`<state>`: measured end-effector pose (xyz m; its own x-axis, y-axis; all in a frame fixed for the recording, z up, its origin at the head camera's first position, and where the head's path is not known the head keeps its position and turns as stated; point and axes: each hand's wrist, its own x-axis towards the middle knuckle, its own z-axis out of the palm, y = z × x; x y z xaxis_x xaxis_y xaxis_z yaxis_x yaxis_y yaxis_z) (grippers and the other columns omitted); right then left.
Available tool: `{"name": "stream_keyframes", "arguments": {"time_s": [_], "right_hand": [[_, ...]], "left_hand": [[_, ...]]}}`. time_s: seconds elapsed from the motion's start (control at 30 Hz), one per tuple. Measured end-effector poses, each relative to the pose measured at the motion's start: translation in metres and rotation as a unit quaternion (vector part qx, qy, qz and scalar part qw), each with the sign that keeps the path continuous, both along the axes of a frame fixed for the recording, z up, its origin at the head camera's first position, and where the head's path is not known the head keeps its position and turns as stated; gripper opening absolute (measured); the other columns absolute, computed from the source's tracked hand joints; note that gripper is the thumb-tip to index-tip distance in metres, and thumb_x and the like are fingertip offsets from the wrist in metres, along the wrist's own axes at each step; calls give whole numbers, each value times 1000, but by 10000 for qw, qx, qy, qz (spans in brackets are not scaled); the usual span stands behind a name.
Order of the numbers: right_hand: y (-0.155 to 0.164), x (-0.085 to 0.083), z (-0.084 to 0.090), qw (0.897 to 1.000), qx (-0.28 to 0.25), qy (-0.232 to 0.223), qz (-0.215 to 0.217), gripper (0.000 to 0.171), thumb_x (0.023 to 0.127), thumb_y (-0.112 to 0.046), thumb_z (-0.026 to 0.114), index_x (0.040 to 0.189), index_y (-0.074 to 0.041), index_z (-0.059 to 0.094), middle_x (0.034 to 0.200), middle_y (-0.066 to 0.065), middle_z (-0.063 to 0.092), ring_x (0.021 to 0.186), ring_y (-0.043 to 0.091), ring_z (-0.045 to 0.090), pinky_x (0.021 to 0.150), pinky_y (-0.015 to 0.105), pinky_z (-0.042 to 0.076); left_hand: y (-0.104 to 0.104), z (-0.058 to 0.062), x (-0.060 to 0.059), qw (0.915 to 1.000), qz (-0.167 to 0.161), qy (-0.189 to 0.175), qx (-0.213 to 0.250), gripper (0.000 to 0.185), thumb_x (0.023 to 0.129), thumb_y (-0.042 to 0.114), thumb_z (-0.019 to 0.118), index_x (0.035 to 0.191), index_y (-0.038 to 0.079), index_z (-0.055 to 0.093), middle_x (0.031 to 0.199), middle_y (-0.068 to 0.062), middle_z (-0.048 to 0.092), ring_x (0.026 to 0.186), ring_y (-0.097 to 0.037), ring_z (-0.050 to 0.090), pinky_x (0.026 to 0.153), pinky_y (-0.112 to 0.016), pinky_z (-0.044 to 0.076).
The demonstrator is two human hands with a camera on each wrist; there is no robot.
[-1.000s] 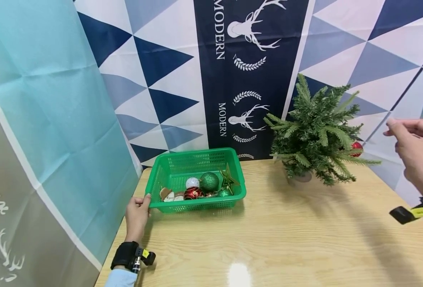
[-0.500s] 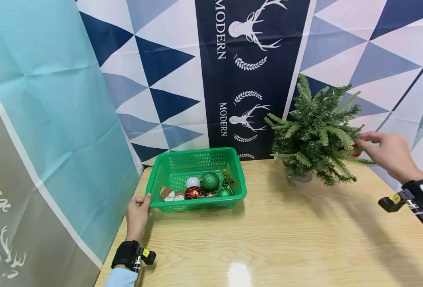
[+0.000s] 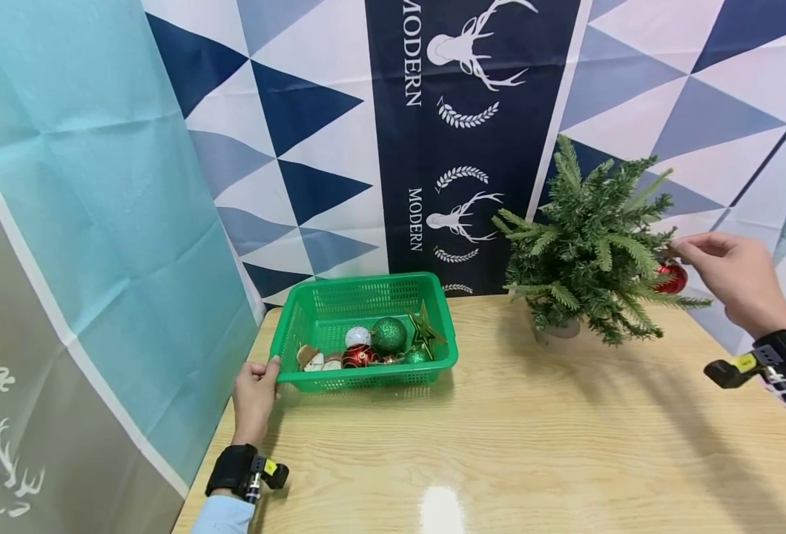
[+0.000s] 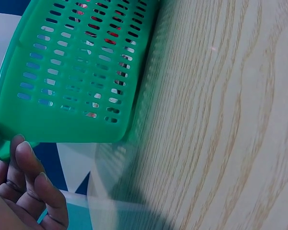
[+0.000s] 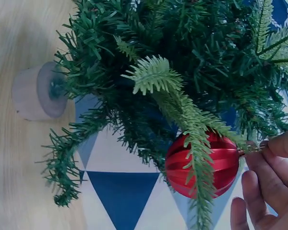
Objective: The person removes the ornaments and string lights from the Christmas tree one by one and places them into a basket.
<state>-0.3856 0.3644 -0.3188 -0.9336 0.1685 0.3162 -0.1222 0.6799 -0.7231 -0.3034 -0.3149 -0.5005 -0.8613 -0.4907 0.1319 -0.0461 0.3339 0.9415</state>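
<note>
A small green artificial tree in a pale pot stands at the back right of the wooden table. A red ribbed bauble hangs at its right side. My right hand pinches the bauble's top loop with thumb and forefinger. My left hand grips the left rim of a green plastic basket. In it lie a green glitter ball, a red ball, a white ball and a gold-green star.
A patterned backdrop of blue and white triangles with deer prints hangs behind the table. A teal and grey curtain closes off the left side. Bare table surface runs in front of the basket and the tree.
My right hand came down from the air at the far right to the tree's right side and now pinches the red bauble's loop. The left hand stayed on the basket.
</note>
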Motion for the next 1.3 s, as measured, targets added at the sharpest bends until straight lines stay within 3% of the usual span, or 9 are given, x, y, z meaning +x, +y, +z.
{"name": "stream_keyframes", "arguments": {"time_s": [0.17,0.4,0.57,0.7,0.8,0.93,1.0,1.2,1.3], "right_hand": [[1,1,7,9987,382,244,-212,45,104,-49,57,120,-10,71,78,-44,52,83,-13,46,73,22,33],[1,3,20,9946,322,840,-523,21,105,-38,60,111,-22,72,74,-47,51,77,-17,47,64,12,34],[1,0,22,9896,721,1172,-430,36,105,-35,61,120,-4,73,76,-50,47,74,-19,46,65,12,34],[-1,-3,24,9757,1544,1512,-373,39,105,-30,59,117,5,73,84,-5,77,66,-27,33,66,20,30],[-5,-4,26,9660,1722,1850,-536,38,104,-25,58,113,9,72,91,25,74,63,-29,26,71,23,28],[-7,-3,29,9631,1366,2191,-755,40,104,-25,57,112,11,72,67,-33,57,63,-27,27,99,39,34],[-7,-2,31,9627,1230,2243,-887,42,105,-26,55,113,12,71,70,-45,38,63,-26,28,104,45,32],[-4,4,36,9697,904,1924,-1201,44,105,-30,53,121,8,70,75,-42,39,64,-19,37,64,15,28],[-3,6,38,9735,672,1862,-1147,46,104,-32,55,124,7,69,75,-46,42,66,-18,42,61,13,30]], "left_hand": [[1,0,0,10000,-1,-12,21,34,106,36,59,98,5,50,76,-8,55,61,-21,59,58,-30,48],[1,2,1,10000,57,3,-25,34,106,36,60,97,5,51,76,-7,55,60,-21,58,58,-30,48],[0,3,2,10000,59,18,-24,33,106,35,60,97,4,51,75,-8,56,59,-20,58,57,-30,48],[1,3,2,10000,57,26,-2,31,106,33,60,98,4,52,76,-9,57,59,-20,58,57,-30,48],[1,3,2,10000,51,20,38,31,106,34,60,98,4,52,76,-8,57,59,-20,58,57,-30,47],[1,2,2,10000,32,-19,60,34,106,36,60,98,4,52,76,-8,56,59,-19,58,57,-30,47],[1,2,2,10000,38,-37,63,35,106,36,60,98,4,52,76,-8,56,59,-19,58,57,-30,47],[1,2,0,10000,34,-27,37,32,106,34,60,98,4,52,76,-8,56,60,-21,58,57,-31,48],[2,1,0,10000,49,-5,1,32,106,34,60,98,4,52,76,-8,56,60,-21,58,57,-31,48]]}}
